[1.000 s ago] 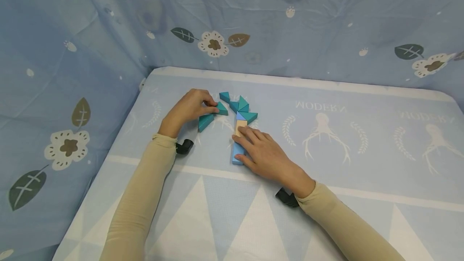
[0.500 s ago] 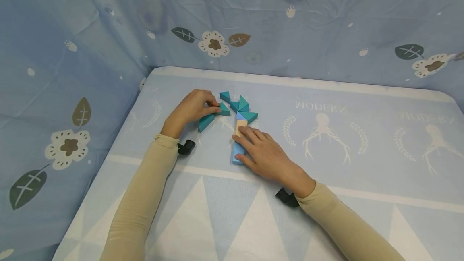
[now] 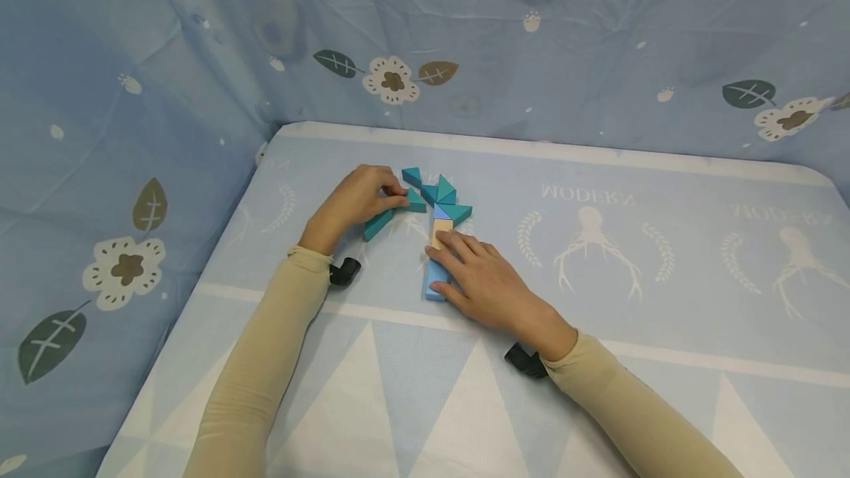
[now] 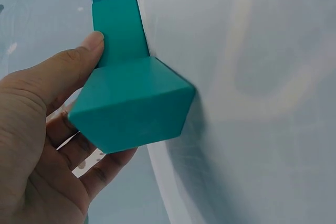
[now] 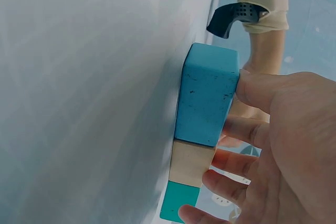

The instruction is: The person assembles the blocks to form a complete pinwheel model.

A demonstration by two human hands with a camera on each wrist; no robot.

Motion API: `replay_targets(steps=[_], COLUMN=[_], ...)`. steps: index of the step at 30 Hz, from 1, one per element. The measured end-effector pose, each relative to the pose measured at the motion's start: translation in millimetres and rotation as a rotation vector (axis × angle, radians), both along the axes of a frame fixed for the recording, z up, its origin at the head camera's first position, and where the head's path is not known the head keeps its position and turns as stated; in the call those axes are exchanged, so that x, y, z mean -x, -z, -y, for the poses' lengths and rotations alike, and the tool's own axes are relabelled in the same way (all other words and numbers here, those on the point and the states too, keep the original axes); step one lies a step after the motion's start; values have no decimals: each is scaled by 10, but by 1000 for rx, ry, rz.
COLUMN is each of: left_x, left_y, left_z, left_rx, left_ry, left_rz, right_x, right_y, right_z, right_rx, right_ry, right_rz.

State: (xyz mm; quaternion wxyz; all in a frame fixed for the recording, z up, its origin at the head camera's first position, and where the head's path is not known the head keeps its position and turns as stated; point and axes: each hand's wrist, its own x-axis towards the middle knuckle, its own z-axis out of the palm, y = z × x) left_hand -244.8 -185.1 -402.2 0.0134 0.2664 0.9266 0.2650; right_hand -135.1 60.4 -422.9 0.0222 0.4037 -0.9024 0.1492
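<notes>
My left hand [image 3: 358, 196] pinches a teal triangular block [image 3: 416, 203] between thumb and fingers, close to the table. Nearer me, another teal block [image 3: 378, 225] adjoins it at a slant; in the left wrist view this block [image 4: 131, 103] fills the foreground. My right hand [image 3: 488, 282] rests its spread fingers along a light blue block [image 3: 434, 276] and a bare wooden block [image 3: 442, 226], which lie end to end. Beyond these stand a small blue triangular block [image 3: 441, 212] and a cluster of teal triangular blocks [image 3: 446, 192].
A separate-looking teal triangular block [image 3: 412, 175] marks the far left tip of the cluster. Black wrist devices [image 3: 345, 271] sit under both forearms. The patterned tablecloth [image 3: 664, 242] meets hanging blue fabric [image 3: 491, 72] at the back and left.
My left hand has slid slightly right, bringing the pinched teal triangular block closer to the cluster. The right hand and the blocks under it have stayed in place.
</notes>
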Motion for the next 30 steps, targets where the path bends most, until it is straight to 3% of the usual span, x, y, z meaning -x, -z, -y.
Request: replay_targets(steps=[30], left_x=[-32], left_y=[33], left_z=[-114], left_rx=[50], left_ry=[-33], left_rz=[-67], right_x=[-5], right_y=[-8], right_z=[-3], right_rx=[-12], right_ry=[7], right_rz=[13])
